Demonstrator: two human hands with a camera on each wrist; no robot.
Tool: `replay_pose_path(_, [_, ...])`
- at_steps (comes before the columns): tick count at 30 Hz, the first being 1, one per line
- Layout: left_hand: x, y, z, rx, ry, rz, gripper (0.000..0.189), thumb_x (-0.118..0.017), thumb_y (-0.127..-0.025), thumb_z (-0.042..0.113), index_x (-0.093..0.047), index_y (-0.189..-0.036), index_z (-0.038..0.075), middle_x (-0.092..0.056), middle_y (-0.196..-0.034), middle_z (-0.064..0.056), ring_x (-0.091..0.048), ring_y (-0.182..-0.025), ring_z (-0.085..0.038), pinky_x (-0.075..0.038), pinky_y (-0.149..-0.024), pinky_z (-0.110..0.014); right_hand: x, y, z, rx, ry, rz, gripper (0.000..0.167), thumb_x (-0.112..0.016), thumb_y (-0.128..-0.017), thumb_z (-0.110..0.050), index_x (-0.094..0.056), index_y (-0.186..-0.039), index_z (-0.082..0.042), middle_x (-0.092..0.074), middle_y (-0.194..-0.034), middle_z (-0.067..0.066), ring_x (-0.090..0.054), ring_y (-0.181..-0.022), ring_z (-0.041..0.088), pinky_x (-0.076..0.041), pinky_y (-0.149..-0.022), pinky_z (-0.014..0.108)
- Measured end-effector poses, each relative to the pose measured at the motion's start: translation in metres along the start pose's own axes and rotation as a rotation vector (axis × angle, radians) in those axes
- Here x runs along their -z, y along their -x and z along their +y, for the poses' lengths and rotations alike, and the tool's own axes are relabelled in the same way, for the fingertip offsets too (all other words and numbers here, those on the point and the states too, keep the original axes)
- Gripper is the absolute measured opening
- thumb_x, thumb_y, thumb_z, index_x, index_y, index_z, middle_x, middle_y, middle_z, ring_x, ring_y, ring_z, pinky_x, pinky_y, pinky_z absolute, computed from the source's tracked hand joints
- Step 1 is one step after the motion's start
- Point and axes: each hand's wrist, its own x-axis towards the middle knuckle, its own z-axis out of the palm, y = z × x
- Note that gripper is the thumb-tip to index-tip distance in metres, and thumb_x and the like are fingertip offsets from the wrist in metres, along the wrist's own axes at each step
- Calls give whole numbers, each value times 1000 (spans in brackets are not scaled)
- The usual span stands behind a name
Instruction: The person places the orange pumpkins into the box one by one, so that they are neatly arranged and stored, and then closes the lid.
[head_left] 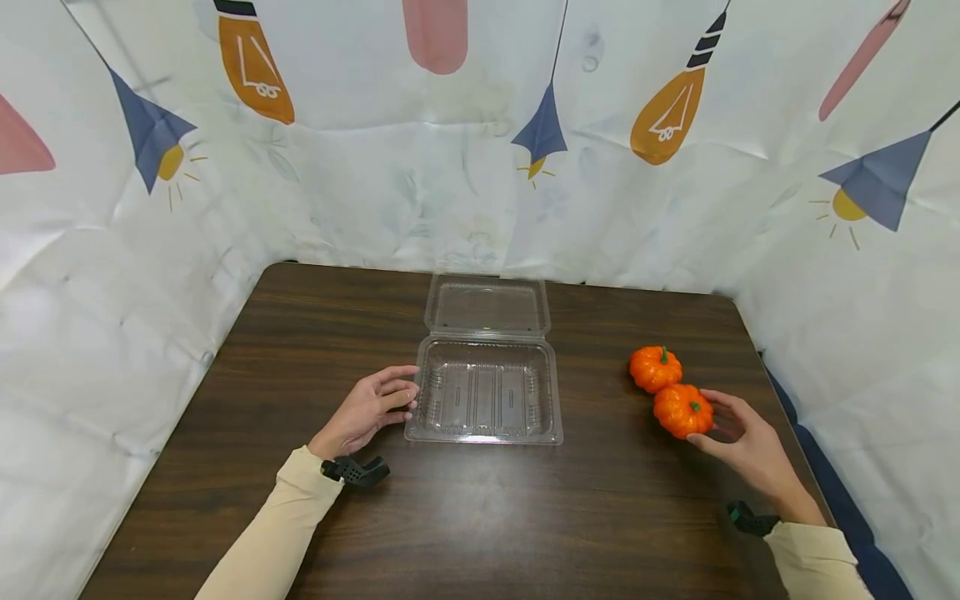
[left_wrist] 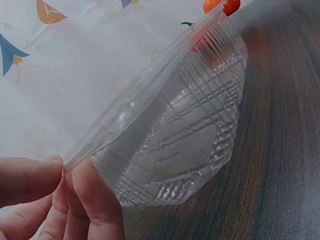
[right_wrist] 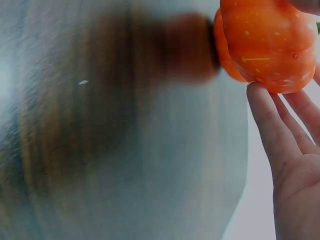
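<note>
A clear plastic clamshell container (head_left: 483, 438) lies unfolded on the table, its lid (head_left: 487, 305) laid back on the far side. At its left edge, my left hand (head_left: 375, 403) pinches the rim between thumb and fingers, as the left wrist view shows close up. Two small orange pumpkins sit to the right. My right hand (head_left: 752, 443) holds the nearer pumpkin (head_left: 681, 411) from its right side, thumb in front and fingers behind. The farther pumpkin (head_left: 654, 368) stands just beyond, its lower edge overlapped by the nearer one. Both have green stems.
The dark wood-grain table (head_left: 480, 525) carries all of this. A white patterned cloth (head_left: 420, 192) hangs along its back and sides. Past the right table edge shows dark blue fabric (head_left: 840, 492).
</note>
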Motion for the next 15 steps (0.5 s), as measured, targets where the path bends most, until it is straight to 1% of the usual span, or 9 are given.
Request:
replay_pose_path(2, [0,0,-1,5,6,0,62,-63,-104,15,-35,-157,-1,-68,-111,5,-68,-95,-7,-61,-85,-24,1,-1,-4,10,0,1,73,-86,-86,-27,-51,-147,-8,-51,-136,-25,-46,-111,-27,-44,-87,-4])
replay_pose_path(9, [0,-1,0,17,21,-1,60,-63,-104,14,-37,-155,-4,-66,-111,5,-68,-94,-6,-61,-85,-24,4,-8,-21,49,-5,-10,71,-85,-87,-25,-51,-148,-11,-53,-138,-18,-47,-113,-26,-43,-89,-4])
replay_pose_path(15, [0,-1,-1,20,25,1,60,-62,-104,15,-37,-155,-5,-65,-110,6,-68,-93,-5,-62,-85,-23,3,-16,-39,67,-22,-12,71,-85,-87,-22,-51,-149,-13,-55,-141,-5,-49,-114,-24,-44,-90,-3])
